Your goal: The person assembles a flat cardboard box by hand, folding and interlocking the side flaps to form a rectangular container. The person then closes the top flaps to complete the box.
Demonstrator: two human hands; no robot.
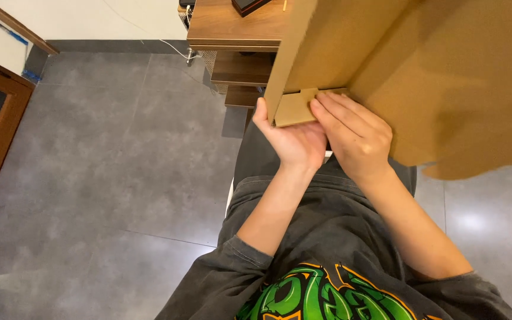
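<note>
Left hand [291,139] grasps the box [410,71] at its lower corner, under the tab [294,108]. Right hand [354,133] lies just right, fingers flat, pressing the tab.

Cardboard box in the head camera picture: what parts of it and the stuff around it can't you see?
- Cardboard box, head view: its top and right side are cut off by the picture edge; what is inside is hidden by its own walls.
- Left hand: the fingers are hidden behind the box flap.
- Right hand: its palm is turned away.
- Wooden shelf: its right part is hidden behind the box.
</note>
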